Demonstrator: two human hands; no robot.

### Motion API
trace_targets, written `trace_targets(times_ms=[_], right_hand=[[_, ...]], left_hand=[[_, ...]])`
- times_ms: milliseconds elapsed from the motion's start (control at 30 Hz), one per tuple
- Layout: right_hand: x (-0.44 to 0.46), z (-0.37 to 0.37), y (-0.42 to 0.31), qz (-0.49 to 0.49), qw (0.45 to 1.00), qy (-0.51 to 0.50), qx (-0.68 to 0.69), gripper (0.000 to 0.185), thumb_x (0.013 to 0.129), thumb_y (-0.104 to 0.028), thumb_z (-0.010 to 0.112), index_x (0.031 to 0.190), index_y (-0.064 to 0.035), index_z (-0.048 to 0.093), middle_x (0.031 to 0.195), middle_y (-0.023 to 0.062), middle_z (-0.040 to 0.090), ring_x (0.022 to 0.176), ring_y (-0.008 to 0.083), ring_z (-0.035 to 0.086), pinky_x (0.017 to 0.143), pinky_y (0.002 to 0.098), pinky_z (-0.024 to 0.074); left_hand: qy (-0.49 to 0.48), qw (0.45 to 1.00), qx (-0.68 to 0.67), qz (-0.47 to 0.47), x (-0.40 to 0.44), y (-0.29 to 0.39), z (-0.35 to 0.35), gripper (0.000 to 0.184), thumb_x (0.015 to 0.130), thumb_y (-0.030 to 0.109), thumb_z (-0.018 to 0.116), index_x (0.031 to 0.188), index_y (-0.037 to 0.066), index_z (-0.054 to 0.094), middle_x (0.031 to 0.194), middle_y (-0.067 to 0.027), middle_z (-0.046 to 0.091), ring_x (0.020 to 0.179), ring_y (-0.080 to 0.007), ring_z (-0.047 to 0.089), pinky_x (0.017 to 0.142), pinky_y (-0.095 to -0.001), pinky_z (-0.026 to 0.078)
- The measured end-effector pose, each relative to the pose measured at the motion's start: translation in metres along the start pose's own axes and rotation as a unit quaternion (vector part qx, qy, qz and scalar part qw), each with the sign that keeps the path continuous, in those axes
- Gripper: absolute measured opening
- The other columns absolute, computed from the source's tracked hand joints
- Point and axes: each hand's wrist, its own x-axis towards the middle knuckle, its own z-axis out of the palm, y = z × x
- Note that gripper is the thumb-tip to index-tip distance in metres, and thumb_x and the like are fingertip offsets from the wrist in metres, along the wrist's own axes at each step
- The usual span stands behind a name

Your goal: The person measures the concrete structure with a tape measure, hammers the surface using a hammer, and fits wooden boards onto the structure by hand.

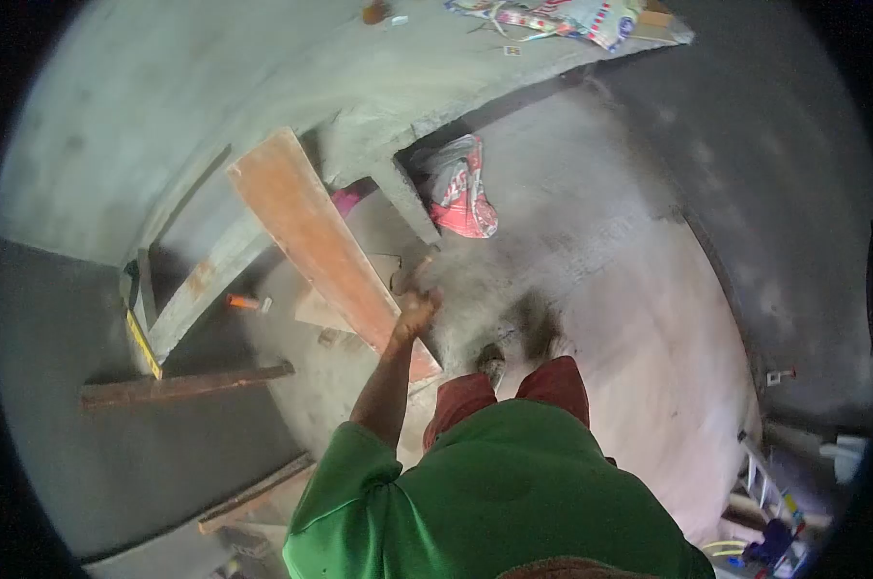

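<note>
My left hand (419, 311) reaches forward over the right edge of a long reddish-brown board (311, 236). It is blurred, and whether its fingers grip the board's edge cannot be made out. Slanting across the middle left, the board has its upper end near the grey concrete counter (359, 135) and its lower end by my legs. My right hand is out of view, as is the right arm.
A red and clear plastic bag (465, 193) lies beneath the counter, beside a concrete support (404, 200). Sacks (591, 21) rest on top. An orange tube (242, 302) and wooden beam (185, 385) are at left; a stepladder (770, 487) stands lower right.
</note>
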Motion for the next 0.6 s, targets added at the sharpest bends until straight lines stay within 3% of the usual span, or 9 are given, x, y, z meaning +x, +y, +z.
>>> trace_targets(times_ms=[67, 100, 133, 267, 300, 333, 367, 433, 600], right_hand=[[0.030, -0.065, -0.029, -0.022, 0.998, -0.044, 0.037, 0.026, 0.089, -0.031, 0.060, 0.087, -0.0067, 0.070, 0.088, 0.0093, 0.068, 0.080, 0.0207, 0.064, 0.070, 0.0423, 0.0502], [0.049, -0.098, -0.045, -0.030, 0.993, -0.080, 0.086, 0.027, 0.089, -0.031, 0.061, 0.085, -0.0066, 0.070, 0.088, 0.0092, 0.068, 0.080, 0.0206, 0.063, 0.071, 0.0420, 0.0499], [0.071, -0.133, -0.058, -0.032, 0.983, -0.118, 0.139, 0.027, 0.089, -0.032, 0.061, 0.084, -0.0066, 0.070, 0.087, 0.0091, 0.068, 0.080, 0.0205, 0.063, 0.072, 0.0418, 0.0495], [0.184, -0.256, -0.127, 0.082, 0.917, -0.167, 0.354, 0.028, 0.083, -0.016, 0.063, 0.111, -0.0103, 0.067, 0.092, 0.0063, 0.069, 0.063, 0.0191, 0.065, 0.045, 0.0349, 0.0530], [0.159, -0.269, -0.183, -0.118, 0.972, -0.012, 0.203, 0.026, 0.084, -0.014, 0.063, 0.109, -0.0128, 0.068, 0.089, 0.0053, 0.070, 0.061, 0.0183, 0.065, 0.044, 0.0339, 0.0522], [0.173, -0.291, -0.230, -0.022, 0.997, 0.054, 0.048, 0.030, 0.084, -0.022, 0.063, 0.114, -0.0146, 0.065, 0.101, 0.0060, 0.069, 0.066, 0.0203, 0.066, 0.050, 0.0411, 0.0540], [0.199, -0.323, -0.250, -0.013, 0.994, 0.020, 0.103, 0.029, 0.085, -0.018, 0.061, 0.114, -0.0141, 0.065, 0.101, 0.0059, 0.069, 0.065, 0.0199, 0.065, 0.050, 0.0399, 0.0540], [0.201, -0.360, -0.324, -0.061, 0.995, 0.076, -0.018, 0.027, 0.085, -0.020, 0.064, 0.112, -0.0154, 0.067, 0.094, 0.0029, 0.069, 0.067, 0.0185, 0.065, 0.050, 0.0381, 0.0526], [0.222, -0.409, -0.448, -0.070, 0.991, 0.114, -0.026, 0.026, 0.083, -0.018, 0.067, 0.109, -0.0160, 0.068, 0.092, 0.0029, 0.068, 0.067, 0.0184, 0.065, 0.047, 0.0364, 0.0517]], left_hand=[[0.070, 0.993, 0.073, 0.061, 0.056, 0.077, 0.008, 0.034, 0.093, 0.028, 0.061, 0.116, 0.003, 0.060, 0.101, -0.0057, 0.062, 0.088, -0.0162, 0.059, 0.080, -0.0315, 0.046], [0.078, 0.996, -0.036, -0.026, 0.079, 0.100, 0.002, 0.043, 0.092, 0.028, 0.062, 0.123, -0.001, 0.058, 0.114, -0.0126, 0.063, 0.094, -0.0175, 0.060, 0.088, -0.0300, 0.046], [0.098, 0.995, 0.014, 0.000, 0.106, 0.125, -0.011, 0.043, 0.092, 0.027, 0.063, 0.123, -0.002, 0.058, 0.114, -0.0134, 0.063, 0.096, -0.0190, 0.060, 0.088, -0.0306, 0.047], [0.258, 0.966, 0.001, 0.033, 0.177, 0.226, -0.041, 0.049, 0.090, 0.026, 0.065, 0.126, -0.005, 0.056, 0.111, -0.0175, 0.066, 0.095, -0.0247, 0.064, 0.086, -0.0324, 0.049], [0.296, 0.954, 0.026, 0.030, 0.196, 0.234, -0.057, 0.049, 0.089, 0.027, 0.066, 0.125, -0.006, 0.056, 0.111, -0.0188, 0.066, 0.095, -0.0258, 0.064, 0.084, -0.0327, 0.050], [0.334, 0.939, 0.083, 0.018, 0.212, 0.250, -0.067, 0.046, 0.089, 0.025, 0.066, 0.123, -0.006, 0.058, 0.110, -0.0205, 0.066, 0.097, -0.0271, 0.065, 0.083, -0.0337, 0.050], [0.370, 0.919, 0.138, 0.000, 0.225, 0.263, -0.077, 0.043, 0.088, 0.022, 0.066, 0.120, -0.007, 0.061, 0.110, -0.0221, 0.067, 0.099, -0.0283, 0.065, 0.083, -0.0347, 0.051], [0.393, 0.853, 0.313, 0.141, 0.248, 0.261, -0.107, 0.036, 0.084, 0.024, 0.064, 0.107, -0.003, 0.068, 0.104, -0.0255, 0.067, 0.096, -0.0328, 0.067, 0.082, -0.0372, 0.051], [0.442, 0.729, 0.517, 0.077, 0.313, 0.249, -0.159, 0.025, 0.082, 0.024, 0.059, 0.092, 0.003, 0.070, 0.090, -0.0189, 0.068, 0.084, -0.0385, 0.065, 0.077, -0.0444, 0.051]])
